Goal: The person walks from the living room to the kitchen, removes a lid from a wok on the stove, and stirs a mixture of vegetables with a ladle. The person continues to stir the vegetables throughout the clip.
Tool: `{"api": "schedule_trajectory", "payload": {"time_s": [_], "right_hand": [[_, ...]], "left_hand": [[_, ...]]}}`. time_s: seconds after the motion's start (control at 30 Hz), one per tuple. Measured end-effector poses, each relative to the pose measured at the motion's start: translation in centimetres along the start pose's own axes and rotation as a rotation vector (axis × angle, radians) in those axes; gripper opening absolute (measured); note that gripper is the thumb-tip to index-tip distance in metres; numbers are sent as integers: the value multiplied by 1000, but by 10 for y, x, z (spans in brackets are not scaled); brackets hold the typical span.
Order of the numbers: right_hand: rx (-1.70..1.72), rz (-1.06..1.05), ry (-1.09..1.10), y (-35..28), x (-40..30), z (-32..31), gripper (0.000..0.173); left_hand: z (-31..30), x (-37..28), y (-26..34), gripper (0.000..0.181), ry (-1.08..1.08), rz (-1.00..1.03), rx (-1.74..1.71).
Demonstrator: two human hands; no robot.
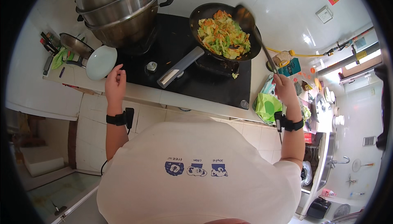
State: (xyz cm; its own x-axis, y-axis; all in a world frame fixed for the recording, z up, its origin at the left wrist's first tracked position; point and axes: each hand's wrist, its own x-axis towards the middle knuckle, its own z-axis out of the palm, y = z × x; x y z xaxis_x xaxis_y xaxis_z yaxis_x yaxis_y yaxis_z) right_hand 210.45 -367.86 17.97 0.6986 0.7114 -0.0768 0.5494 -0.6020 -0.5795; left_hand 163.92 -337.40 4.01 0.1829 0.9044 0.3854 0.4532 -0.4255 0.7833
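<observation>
My right hand (285, 90) grips the handle of a dark ladle (264, 44), whose blurred bowl is over the far right side of a black wok (194, 29). Chopped cabbage with carrot shreds (224, 35) fills the middle of the wok, on the right burner. The wok's grey and silver handle (181, 67) points towards me, unheld. My left hand (115, 81), its fingers loosely bent, is beside the lower right rim of a pale plate (102, 62) at the counter's left. Whether it touches or holds the plate I cannot tell.
A tall stacked steel steamer (119, 12) occupies the left burner of the black hob (172, 36). Behind the plate is a small pan (76, 44). Green bags (268, 104) lie right of the hob, below a yellow gas hose (304, 55). A sink (327, 159) is farther right.
</observation>
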Motion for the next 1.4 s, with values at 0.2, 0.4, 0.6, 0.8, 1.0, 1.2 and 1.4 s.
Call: {"api": "schedule_trajectory", "payload": {"time_s": [0.2,0.4,0.6,0.8,1.0,1.2,1.4], "right_hand": [[-124,63,-51,0,28,-43,30],[-352,26,-61,-16,76,-54,26],[-514,-228,-184,-16,111,-9,42],[-311,-410,-261,-23,111,28,36],[344,46,-592,-28,97,27,21],[842,89,-798,-12,78,18,21],[953,55,-855,-13,71,13,21]], "left_hand": [[10,-11,50,30,-145,194,-120],[13,-34,94,53,-345,318,-280],[25,-41,117,56,-359,321,-195],[29,-44,121,50,-331,338,-138],[29,-45,125,48,-312,364,-88],[28,-47,129,48,-326,322,-69],[28,-46,131,46,-321,329,-67]]}}
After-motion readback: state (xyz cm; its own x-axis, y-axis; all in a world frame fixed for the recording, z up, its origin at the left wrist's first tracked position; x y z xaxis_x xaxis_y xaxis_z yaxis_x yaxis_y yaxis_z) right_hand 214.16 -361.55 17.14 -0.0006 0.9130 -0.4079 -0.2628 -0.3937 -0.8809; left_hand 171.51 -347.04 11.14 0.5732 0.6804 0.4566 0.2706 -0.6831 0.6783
